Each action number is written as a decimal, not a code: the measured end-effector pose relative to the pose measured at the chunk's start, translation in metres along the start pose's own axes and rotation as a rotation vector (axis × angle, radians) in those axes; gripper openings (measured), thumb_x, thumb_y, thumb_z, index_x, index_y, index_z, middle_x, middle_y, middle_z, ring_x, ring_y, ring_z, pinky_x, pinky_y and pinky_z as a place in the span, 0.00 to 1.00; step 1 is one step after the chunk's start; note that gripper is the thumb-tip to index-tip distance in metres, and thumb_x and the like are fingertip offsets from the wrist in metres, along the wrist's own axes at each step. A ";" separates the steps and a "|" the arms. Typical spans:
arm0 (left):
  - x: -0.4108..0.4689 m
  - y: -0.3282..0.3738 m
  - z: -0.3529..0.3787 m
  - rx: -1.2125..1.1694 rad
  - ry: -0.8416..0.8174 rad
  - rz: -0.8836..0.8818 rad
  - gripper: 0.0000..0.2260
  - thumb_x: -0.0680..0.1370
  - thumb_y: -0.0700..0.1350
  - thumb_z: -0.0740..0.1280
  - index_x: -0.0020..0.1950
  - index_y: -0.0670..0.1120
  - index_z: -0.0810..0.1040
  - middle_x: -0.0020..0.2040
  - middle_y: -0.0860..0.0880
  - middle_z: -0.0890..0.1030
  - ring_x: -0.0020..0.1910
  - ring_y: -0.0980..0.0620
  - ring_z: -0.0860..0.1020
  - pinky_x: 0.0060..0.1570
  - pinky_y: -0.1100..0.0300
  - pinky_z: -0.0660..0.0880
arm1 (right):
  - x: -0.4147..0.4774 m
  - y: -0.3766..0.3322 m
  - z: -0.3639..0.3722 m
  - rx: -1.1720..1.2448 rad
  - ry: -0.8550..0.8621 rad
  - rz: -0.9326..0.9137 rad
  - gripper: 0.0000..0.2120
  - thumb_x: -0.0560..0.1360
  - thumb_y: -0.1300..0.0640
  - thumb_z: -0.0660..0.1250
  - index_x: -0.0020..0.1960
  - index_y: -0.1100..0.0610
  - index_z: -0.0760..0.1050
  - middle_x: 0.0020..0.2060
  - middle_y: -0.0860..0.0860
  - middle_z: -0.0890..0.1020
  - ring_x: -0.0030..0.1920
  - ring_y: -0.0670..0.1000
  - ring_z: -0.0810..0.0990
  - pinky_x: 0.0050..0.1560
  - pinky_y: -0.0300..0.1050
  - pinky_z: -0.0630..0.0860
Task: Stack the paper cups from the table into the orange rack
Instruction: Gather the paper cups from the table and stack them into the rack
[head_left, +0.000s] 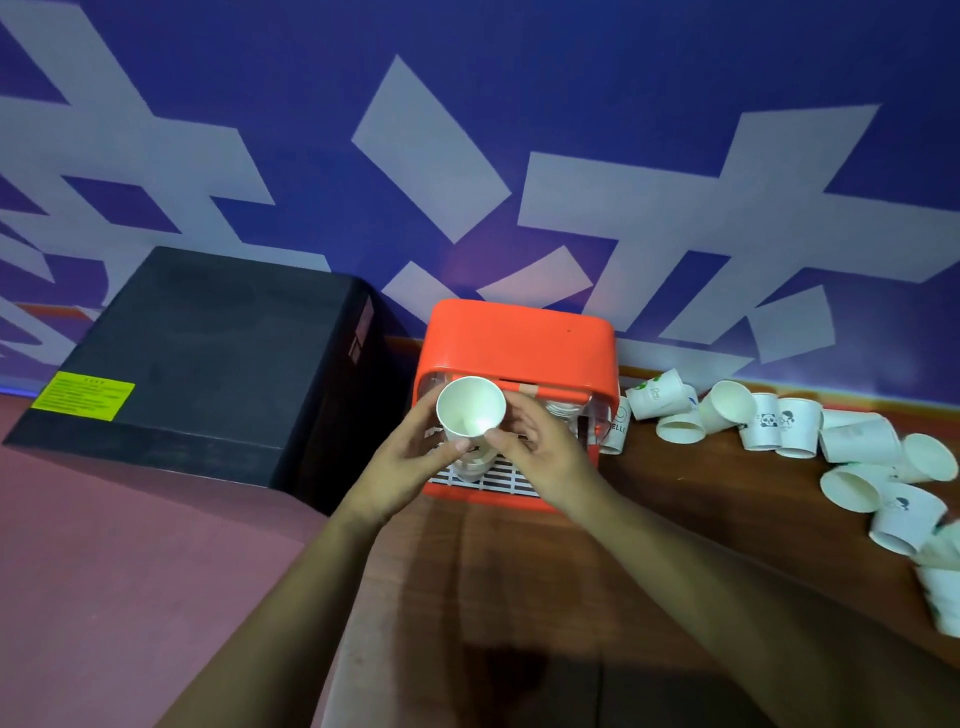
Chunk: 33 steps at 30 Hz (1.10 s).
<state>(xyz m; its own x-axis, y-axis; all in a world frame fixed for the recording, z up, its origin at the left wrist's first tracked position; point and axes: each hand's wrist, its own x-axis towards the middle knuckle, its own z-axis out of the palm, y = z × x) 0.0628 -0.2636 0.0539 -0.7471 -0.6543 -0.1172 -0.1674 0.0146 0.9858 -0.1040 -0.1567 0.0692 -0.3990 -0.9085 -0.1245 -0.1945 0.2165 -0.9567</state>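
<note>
We see a paper cup (470, 413) held just in front of the orange rack (519, 338), its mouth facing us. The left hand (410, 457) grips its side with curled fingers and the right hand (535, 447) pinches the opposite side. Loose cups (779, 426) lie scattered on the worktop (675, 519) right of the rack.

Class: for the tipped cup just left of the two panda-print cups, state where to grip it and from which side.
Pinch the tipped cup at its upper rim, thumb inside, coming from the front left: its open mouth faces that way, while the panda-print cups likely block its base.
</note>
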 end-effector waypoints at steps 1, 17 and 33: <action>0.000 -0.001 -0.001 -0.009 0.010 -0.011 0.29 0.75 0.49 0.74 0.75 0.52 0.69 0.71 0.47 0.74 0.71 0.46 0.72 0.71 0.39 0.68 | 0.000 0.002 0.001 0.016 -0.011 0.002 0.20 0.76 0.54 0.71 0.61 0.36 0.72 0.59 0.42 0.80 0.60 0.43 0.79 0.60 0.39 0.74; 0.002 -0.025 0.002 0.181 0.053 -0.008 0.27 0.75 0.48 0.76 0.71 0.56 0.72 0.68 0.56 0.77 0.67 0.53 0.75 0.67 0.43 0.73 | -0.002 0.036 0.005 -0.354 -0.056 0.007 0.25 0.77 0.50 0.67 0.72 0.45 0.64 0.67 0.44 0.73 0.67 0.45 0.71 0.65 0.45 0.70; 0.000 -0.050 0.012 0.377 0.083 0.007 0.27 0.75 0.51 0.73 0.73 0.54 0.71 0.66 0.54 0.72 0.67 0.56 0.72 0.68 0.50 0.72 | -0.002 0.050 0.008 -0.449 -0.090 0.034 0.29 0.79 0.51 0.65 0.77 0.50 0.58 0.69 0.50 0.65 0.67 0.51 0.69 0.62 0.46 0.69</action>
<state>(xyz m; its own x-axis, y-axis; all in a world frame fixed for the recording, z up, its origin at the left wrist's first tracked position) 0.0635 -0.2551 0.0034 -0.6967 -0.7123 -0.0854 -0.3993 0.2861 0.8710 -0.1059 -0.1466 0.0193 -0.3359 -0.9214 -0.1952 -0.5599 0.3620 -0.7453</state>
